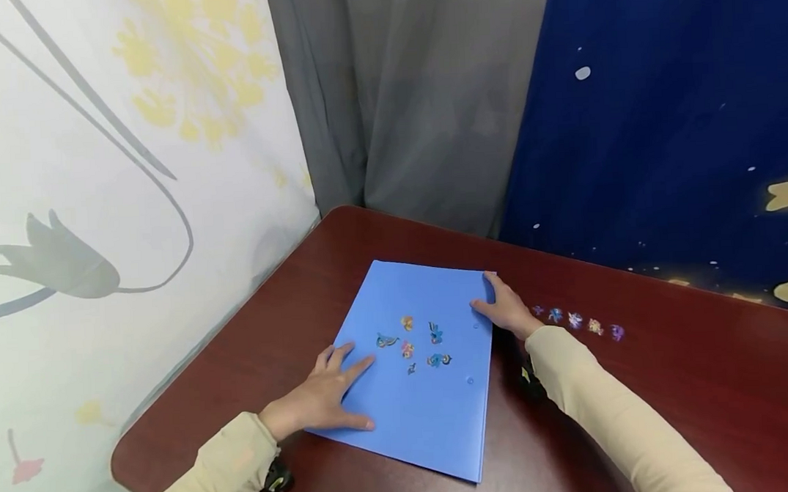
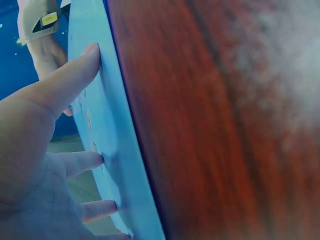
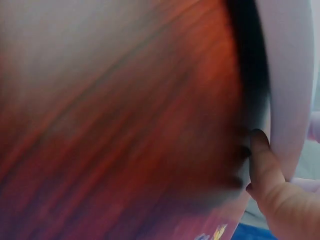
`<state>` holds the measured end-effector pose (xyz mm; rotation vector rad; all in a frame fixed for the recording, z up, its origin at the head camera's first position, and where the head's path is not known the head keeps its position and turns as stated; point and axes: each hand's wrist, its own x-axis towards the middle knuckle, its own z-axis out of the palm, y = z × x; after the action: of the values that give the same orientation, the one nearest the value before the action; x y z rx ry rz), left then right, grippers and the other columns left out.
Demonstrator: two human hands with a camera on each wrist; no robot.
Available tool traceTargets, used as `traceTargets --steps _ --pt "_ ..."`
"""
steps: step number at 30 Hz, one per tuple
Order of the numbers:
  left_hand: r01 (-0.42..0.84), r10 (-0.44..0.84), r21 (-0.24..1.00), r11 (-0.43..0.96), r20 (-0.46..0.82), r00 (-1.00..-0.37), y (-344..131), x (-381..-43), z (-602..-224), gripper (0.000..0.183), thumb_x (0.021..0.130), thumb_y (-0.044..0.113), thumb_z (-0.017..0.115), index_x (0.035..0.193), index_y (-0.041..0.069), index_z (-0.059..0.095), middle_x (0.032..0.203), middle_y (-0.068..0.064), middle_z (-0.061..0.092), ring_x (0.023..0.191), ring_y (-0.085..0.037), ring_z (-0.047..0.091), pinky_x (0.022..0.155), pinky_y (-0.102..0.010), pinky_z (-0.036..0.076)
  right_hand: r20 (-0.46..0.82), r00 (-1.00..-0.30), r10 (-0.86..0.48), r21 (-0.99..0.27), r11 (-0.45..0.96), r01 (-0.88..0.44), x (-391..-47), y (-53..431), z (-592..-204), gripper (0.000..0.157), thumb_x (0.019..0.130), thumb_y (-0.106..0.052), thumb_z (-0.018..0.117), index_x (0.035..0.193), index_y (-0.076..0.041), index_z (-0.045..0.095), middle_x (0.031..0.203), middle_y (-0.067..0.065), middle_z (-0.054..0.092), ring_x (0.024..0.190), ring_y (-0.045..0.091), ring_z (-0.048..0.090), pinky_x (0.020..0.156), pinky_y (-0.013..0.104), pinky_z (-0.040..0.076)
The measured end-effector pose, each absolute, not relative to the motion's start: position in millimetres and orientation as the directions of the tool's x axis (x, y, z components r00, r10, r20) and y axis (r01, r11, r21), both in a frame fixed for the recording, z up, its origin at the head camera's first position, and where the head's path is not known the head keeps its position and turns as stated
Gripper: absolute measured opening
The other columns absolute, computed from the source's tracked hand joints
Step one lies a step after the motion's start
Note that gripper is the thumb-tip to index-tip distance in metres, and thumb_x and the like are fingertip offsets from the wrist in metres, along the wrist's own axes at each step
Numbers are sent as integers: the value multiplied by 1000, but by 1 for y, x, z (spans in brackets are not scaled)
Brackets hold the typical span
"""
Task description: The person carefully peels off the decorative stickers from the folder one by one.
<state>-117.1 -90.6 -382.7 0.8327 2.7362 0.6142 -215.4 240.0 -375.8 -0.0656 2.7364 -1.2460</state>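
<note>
A light blue folder point(image 1: 395, 422) lies on the dark red wooden table, with several small colourful cartoon stickers point(image 1: 435, 334) around its middle. My left hand point(image 1: 324, 396) rests on its left side with the fingers spread and fairly straight. In the left wrist view, the thumb and fingertips of my left hand point(image 2: 45, 130) touch the folder's surface near its edge. At the upper right edge, my right hand point(image 1: 505, 307) grips the folder, thumb on top. The right wrist view shows a finger of my right hand point(image 3: 272, 185) at the folder's edge; the other fingers are partly hidden.
A row of several small colourful stickers point(image 1: 575, 319) lies on the table point(image 1: 690, 365) to the right of the folder. Behind the table hang a grey curtain point(image 1: 441, 112) and a dark blue cloth point(image 1: 659, 117). A white patterned cloth point(image 1: 234, 209) borders the left side.
</note>
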Motion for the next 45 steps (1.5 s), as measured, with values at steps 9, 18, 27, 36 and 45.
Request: traceTargets --steps 9,18,27,36,45 --pt "530 614 447 721 -58 -787 -91 -118 -384 86 72 47 70 137 2 35 140 -25 18 129 -42 12 98 -58 20 -78 -989 -123 -605 795 -51 -214 234 -374 73 87 -26 58 140 6 20 142 29 17 129 43 18 96 65 16" --pt "536 616 430 726 -61 -785 -89 -118 -381 86 72 45 71 136 0 36 139 -26 21 128 -41 16 98 -59 18 -27 -971 -237 -387 898 -208 -209 223 -372 65 86 -28 61 129 14 37 139 35 18 122 51 26 96 56 27" --pt "534 617 411 738 -90 -782 -93 -123 -380 86 69 44 73 136 5 38 139 -22 23 128 -38 18 97 -58 22 -76 -944 -320 -285 914 -287 -211 228 -368 67 87 -32 59 129 14 36 135 33 28 118 50 34 95 54 31" --pt "517 647 452 727 -197 -737 -98 -136 -361 81 70 28 77 136 5 37 139 -19 23 126 -36 20 95 -51 32 -146 -930 -337 -273 917 -290 -209 233 -359 73 87 -39 56 134 11 30 140 32 20 125 49 23 95 61 23" --pt "483 587 403 777 -188 -788 -91 -188 -346 87 66 31 79 138 9 35 141 -19 22 126 -34 19 93 -47 38 -86 -931 -354 -327 893 -310 -204 236 -371 73 88 -37 55 135 12 27 141 32 17 128 45 18 101 53 21"
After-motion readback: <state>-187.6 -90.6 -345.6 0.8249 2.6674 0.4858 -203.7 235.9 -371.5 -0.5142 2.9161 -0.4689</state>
